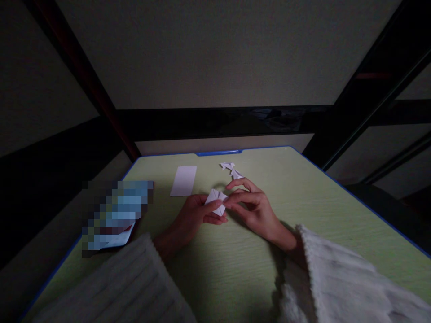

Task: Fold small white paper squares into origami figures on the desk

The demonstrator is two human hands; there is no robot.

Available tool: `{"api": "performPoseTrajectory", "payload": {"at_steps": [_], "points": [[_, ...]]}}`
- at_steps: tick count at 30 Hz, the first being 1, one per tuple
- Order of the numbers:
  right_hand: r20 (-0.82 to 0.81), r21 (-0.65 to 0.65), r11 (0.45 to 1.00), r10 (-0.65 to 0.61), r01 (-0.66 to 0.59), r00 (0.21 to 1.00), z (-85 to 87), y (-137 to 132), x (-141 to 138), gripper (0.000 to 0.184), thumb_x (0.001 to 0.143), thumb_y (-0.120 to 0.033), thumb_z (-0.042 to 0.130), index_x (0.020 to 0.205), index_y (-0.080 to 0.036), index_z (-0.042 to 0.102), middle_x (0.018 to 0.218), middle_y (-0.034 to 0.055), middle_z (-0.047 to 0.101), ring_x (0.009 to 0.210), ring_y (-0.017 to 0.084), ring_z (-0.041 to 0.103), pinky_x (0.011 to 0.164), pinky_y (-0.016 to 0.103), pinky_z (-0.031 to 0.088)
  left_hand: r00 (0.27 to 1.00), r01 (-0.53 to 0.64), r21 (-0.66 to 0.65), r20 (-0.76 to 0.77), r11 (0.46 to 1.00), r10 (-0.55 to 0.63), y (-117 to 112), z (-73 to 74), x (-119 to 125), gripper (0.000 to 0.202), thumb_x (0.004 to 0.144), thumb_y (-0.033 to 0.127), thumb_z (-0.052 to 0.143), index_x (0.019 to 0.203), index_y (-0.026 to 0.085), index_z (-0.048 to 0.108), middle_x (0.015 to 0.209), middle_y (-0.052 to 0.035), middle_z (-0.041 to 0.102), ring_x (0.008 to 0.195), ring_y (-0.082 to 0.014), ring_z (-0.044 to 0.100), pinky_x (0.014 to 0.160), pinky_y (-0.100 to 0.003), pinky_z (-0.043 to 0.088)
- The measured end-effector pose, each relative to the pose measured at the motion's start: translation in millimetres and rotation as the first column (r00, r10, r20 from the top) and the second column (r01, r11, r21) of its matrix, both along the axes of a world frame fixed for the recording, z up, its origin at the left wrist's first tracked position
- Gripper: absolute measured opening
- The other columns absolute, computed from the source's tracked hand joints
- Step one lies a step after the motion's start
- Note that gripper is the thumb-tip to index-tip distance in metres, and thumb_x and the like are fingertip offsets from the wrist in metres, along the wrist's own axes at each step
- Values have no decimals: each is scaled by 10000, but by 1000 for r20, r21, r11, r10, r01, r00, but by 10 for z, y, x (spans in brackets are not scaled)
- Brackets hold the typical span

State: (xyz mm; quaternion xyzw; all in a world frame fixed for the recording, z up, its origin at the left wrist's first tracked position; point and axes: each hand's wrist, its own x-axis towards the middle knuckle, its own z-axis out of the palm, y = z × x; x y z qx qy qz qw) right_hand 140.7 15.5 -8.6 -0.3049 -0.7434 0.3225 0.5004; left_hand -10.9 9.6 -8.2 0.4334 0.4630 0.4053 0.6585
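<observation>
Dim light, head view, and I am looking down on a pale green bench (215, 278) with a blue rim. At the centre of the bench is a small folded paper (216, 201), white, roughly square, with creases meeting near its middle; I cannot tell whether it is lifted or resting on the surface. The left hand (191, 217) comes in from 7 o'clock, its fingers (213, 207) closed on the paper's left and lower edge, thumb on top. The right hand (256, 208) comes in from 4 o'clock, thumb and forefinger pinched together on the paper's right corner, the other fingers arched loosely above it. Both hands touch the paper, which sits between them. At 11 o'clock from the paper, near but apart, a flat sheet (183, 181) lies on the bench, white, rectangular, unfolded. At 12 to 1 o'clock, just past the right hand, there is a small folded figure (231, 169) of white paper with pointed parts, too small for me to make out its shape. At 9 o'clock, by the bench's left rim, a blurred blue patch (114, 211) hides whatever lies there, with a pale corner showing at its lower edge. White ribbed sleeves (336, 278) cover both forearms at 5 and 7 o'clock. Beyond the far rim at 12 o'clock are a pale wall (215, 54) and dark beams (363, 89)
</observation>
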Motion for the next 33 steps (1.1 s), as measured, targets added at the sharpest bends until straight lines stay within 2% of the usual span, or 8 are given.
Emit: {"api": "performPoseTrajectory", "payload": {"at_steps": [2, 5, 9, 12, 16, 19, 26, 33], "points": [[-29, -40, 999, -4, 3, 1000, -2, 1, -7, 106, 681, -106, 577, 670, -179, 652, 833, 59, 530, 866, 172, 499, 738, 319, 414, 1000, -9, 9, 10, 1000, 9, -5, -9, 1, 142, 611, 234, 617, 654, 99, 623, 529, -24, 645, 465, -113, 590, 486, -209, 468], [-132, -195, 981, -33, 7, 991, 4, 5, -30, 41, 638, -130, 613, 641, -169, 626, 867, 48, 504, 767, 142, 515, 657, 288, 430, 997, -68, 25, 31, 997, 67, -3, -22, -2, 135, 611, 223, 622, 651, 94, 628, 532, -24, 649, 487, -111, 593, 507, -205, 476], [-191, -414, 909, -38, -45, 981, 23, 8, -68, 106, 643, -169, 589, 541, -148, 572, 746, 20, 525, 687, 114, 495, 623, 250, 397, 991, -131, 86, 15, 988, 130, -4, -25, -5, 138, 616, 226, 625, 658, 95, 632, 549, -15, 654, 516, -118, 603, 529, -209, 487], [-210, -483, 868, 14, -116, 978, 5, 12, -86, 117, 648, -157, 564, 532, -139, 562, 644, -4, 519, 607, 93, 468, 593, 233, 365, 990, -130, 125, -32, 984, 135, -20, -9, 5, 127, 620, 227, 622, 643, 102, 632, 560, -7, 655, 527, -126, 611, 543, -216, 495], [-249, -507, 848, 25, -152, 968, -47, 27, -84, 75, 631, -120, 546, 560, -139, 560, 596, -22, 509, 556, 81, 446, 550, 220, 337, 986, -133, 128, -82, 983, 145, -37, 1, 27, 104, 616, 210, 619, 635, 109, 632, 553, -2, 652, 523, -134, 616, 537, -224, 500], [-249, -494, 854, 37, -160, 968, -70, 33, -72, 80, 626, -101, 531, 561, -141, 553, 597, -22, 513, 560, 84, 451, 550, 222, 334, 988, -129, 123, -71, 984, 139, -38, -20, 30, 121, 616, 220, 617, 660, 110, 636, 587, -10, 662, 541, -143, 621, 563, -242, 505], [-133, -460, 885, 8, -69, 991, -97, 24, -59, 84, 658, -112, 507, 597, -141, 557, 649, 0, 518, 601, 103, 468, 571, 240, 349, 989, -135, 97, -43, 986, 139, -43, -23, 32, 149, 608, 230, 625, 685, 103, 637, 595, -9, 664, 557, -148, 625, 594, -251, 505], [-106, -447, 894, -17, -33, 994, -68, 4, -80, 117, 636, -83, 496, 556, -144, 555, 615, -8, 504, 572, 100, 454, 552, 236, 346, 987, -134, 131, -66, 982, 144, -50, -25, 34, 185, 610, 266, 621, 705, 109, 638, 633, -10, 673, 606, -172, 628, 619, -279, 501]]}}
